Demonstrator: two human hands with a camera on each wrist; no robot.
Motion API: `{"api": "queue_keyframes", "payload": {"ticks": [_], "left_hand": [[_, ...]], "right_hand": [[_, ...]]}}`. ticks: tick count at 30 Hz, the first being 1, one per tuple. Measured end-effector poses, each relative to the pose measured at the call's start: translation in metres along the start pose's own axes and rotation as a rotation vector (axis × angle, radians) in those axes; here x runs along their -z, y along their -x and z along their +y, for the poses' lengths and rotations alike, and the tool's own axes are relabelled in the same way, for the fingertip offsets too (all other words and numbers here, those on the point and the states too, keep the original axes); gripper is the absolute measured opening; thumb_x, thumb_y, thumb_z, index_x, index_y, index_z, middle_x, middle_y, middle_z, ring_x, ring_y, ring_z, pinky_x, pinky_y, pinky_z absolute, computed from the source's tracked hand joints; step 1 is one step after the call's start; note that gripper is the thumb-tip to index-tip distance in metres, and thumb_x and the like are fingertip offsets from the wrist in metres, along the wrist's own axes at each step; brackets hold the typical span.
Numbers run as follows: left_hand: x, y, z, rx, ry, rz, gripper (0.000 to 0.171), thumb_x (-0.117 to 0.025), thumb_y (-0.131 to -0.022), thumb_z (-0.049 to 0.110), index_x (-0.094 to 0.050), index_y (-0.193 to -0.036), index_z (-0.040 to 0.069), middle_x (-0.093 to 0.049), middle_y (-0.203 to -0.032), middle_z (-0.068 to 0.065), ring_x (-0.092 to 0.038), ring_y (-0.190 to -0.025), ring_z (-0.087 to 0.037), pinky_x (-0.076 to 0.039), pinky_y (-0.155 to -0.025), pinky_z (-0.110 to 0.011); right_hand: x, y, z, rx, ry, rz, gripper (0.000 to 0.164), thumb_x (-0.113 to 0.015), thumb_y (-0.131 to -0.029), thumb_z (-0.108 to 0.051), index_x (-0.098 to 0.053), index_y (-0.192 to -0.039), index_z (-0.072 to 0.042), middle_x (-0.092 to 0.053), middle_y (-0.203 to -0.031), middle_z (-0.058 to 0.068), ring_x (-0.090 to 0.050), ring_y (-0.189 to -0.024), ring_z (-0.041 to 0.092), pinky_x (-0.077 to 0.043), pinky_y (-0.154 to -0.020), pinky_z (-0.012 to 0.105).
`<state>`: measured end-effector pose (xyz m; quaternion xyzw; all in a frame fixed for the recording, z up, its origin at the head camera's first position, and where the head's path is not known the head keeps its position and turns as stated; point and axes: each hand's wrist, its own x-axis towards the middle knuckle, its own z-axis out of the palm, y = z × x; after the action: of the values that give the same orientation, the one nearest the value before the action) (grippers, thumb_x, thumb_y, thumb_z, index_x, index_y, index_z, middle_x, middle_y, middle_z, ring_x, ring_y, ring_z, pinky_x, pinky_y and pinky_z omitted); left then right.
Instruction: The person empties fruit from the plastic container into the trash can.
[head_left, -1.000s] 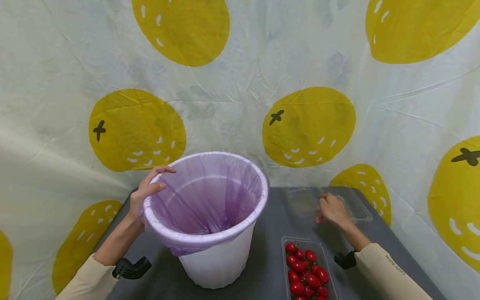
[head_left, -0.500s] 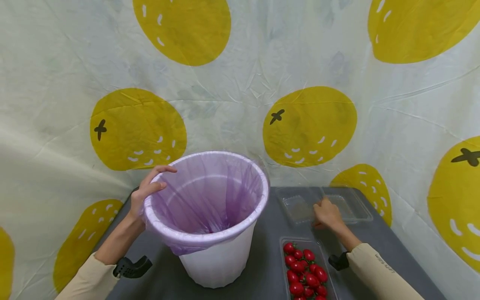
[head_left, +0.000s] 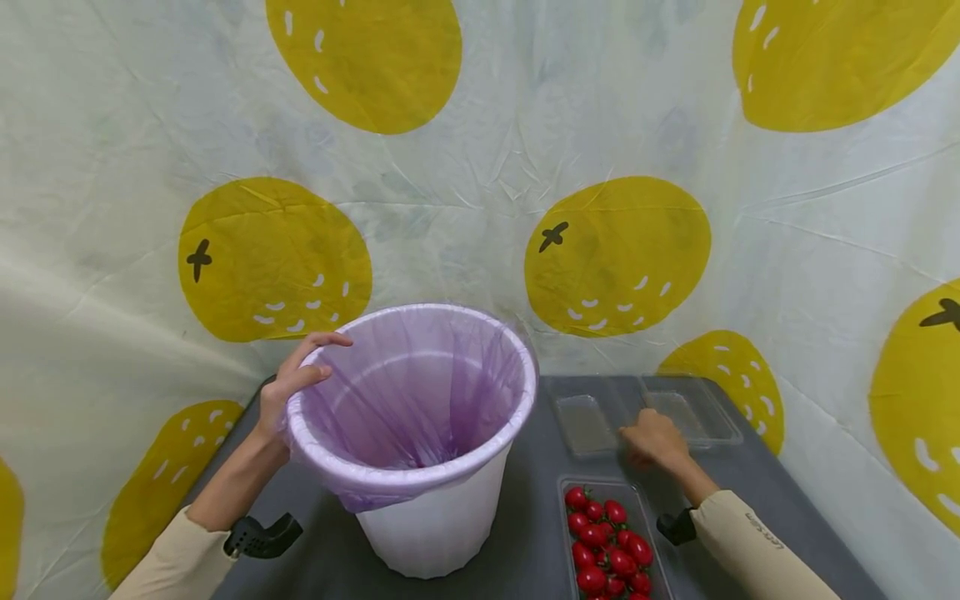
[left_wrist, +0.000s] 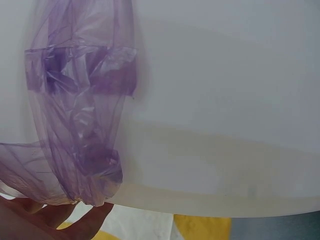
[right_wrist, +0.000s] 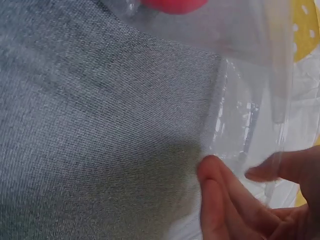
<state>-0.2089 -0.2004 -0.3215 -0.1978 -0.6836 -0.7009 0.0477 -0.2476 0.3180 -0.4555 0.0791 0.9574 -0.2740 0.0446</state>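
My left hand [head_left: 288, 383] grips the left rim of a white trash bin [head_left: 442, 533] lined with a purple bag [head_left: 420, 392]. In the left wrist view, its fingers [left_wrist: 90, 222] show at the rim, beside the gathered bag. At the back right, my right hand [head_left: 656, 437] is at the near right side of a clear plastic container [head_left: 585, 423]. The right wrist view shows the thumb and fingers [right_wrist: 212, 200] on either side of the container's edge [right_wrist: 235, 115]. Nearer stands a clear box [head_left: 652, 533] with several cherry tomatoes [head_left: 600, 533].
Another clear plastic container [head_left: 693, 417] lies at the back right, beyond the right hand. A dark grey cloth [head_left: 540, 508] covers the table. A pale curtain with yellow fruit prints [head_left: 465, 208] hangs behind and at both sides.
The right hand has brought the tilted clear container down flat onto the table and moved slightly toward me. The left hand and the trash bin have stayed in place.
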Motion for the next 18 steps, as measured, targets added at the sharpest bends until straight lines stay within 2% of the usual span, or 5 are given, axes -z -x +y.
{"api": "queue_keyframes", "payload": {"ticks": [5, 9, 11, 15, 18], "left_hand": [[0.0, 0.0, -0.001, -0.001, -0.002, 0.001, 0.04, -0.036, -0.094, 0.013, -0.059, -0.127, 0.012, -0.051, -0.134, -0.011, -0.053, -0.111, -0.03, -0.05, -0.088, -0.036], [0.0, 0.0, 0.0, 0.001, 0.0, 0.004, 0.04, -0.036, -0.094, 0.013, -0.059, -0.127, 0.013, -0.05, -0.135, -0.01, -0.052, -0.111, -0.03, -0.049, -0.088, -0.036], [0.0, 0.0, -0.001, 0.001, 0.001, 0.005, 0.04, -0.036, -0.094, 0.013, -0.059, -0.127, 0.013, -0.051, -0.135, -0.01, -0.052, -0.112, -0.029, -0.048, -0.089, -0.036], [0.0, 0.0, -0.001, -0.005, 0.006, 0.003, 0.04, -0.036, -0.094, 0.013, -0.059, -0.127, 0.012, -0.051, -0.134, -0.011, -0.053, -0.11, -0.03, -0.049, -0.088, -0.036], [0.0, 0.0, -0.001, -0.011, 0.005, 0.003, 0.04, -0.036, -0.094, 0.012, -0.059, -0.127, 0.011, -0.051, -0.134, -0.011, -0.053, -0.11, -0.03, -0.049, -0.088, -0.036]], "right_hand": [[-0.003, -0.001, 0.001, 0.008, -0.047, -0.084, 0.038, -0.056, -0.1, -0.025, -0.071, -0.078, 0.002, -0.073, -0.064, 0.011, -0.071, -0.055, 0.023, -0.058, -0.054, 0.036], [0.0, 0.0, 0.0, 0.018, -0.046, -0.138, 0.045, -0.056, -0.103, -0.034, -0.07, -0.085, 0.004, -0.075, -0.069, 0.012, -0.071, -0.057, 0.024, -0.058, -0.055, 0.038], [0.003, 0.002, -0.001, 0.018, -0.056, -0.154, 0.05, -0.055, -0.103, -0.038, -0.068, -0.093, 0.009, -0.075, -0.071, 0.013, -0.072, -0.058, 0.025, -0.059, -0.056, 0.039], [0.015, 0.01, -0.004, 0.0, -0.056, -0.156, 0.072, -0.053, -0.103, -0.048, -0.052, -0.122, 0.021, -0.072, -0.079, 0.019, -0.071, -0.059, 0.026, -0.059, -0.058, 0.039], [0.024, 0.017, -0.005, -0.003, -0.028, -0.147, 0.093, -0.048, -0.102, -0.058, -0.032, -0.142, 0.025, -0.065, -0.108, 0.04, -0.07, -0.06, 0.025, -0.057, -0.06, 0.038]]}}
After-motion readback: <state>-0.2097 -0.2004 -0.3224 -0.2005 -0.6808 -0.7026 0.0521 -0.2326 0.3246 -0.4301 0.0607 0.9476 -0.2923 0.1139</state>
